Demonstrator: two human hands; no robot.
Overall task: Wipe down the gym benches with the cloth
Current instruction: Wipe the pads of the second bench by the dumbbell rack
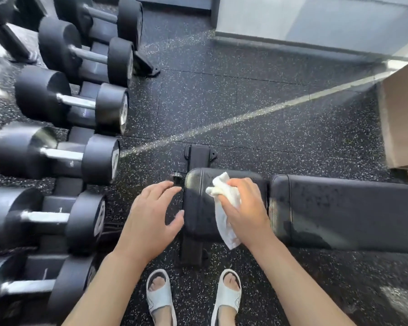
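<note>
white cloth (224, 201) bunched in the right hand's (244, 211) grip on the black bench seat pad (197, 208); left hand (151, 216) hovers beside it, fingers relaxed

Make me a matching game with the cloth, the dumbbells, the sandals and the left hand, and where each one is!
Things:
1. cloth
2. dumbbells
3. sandals
4. left hand

Places:
A. on the person's feet
B. on the rack at the left
C. open, beside the end of the bench seat pad
D. bunched in the right hand, over the seat pad

Pairs: 1-D, 2-B, 3-A, 4-C
</note>
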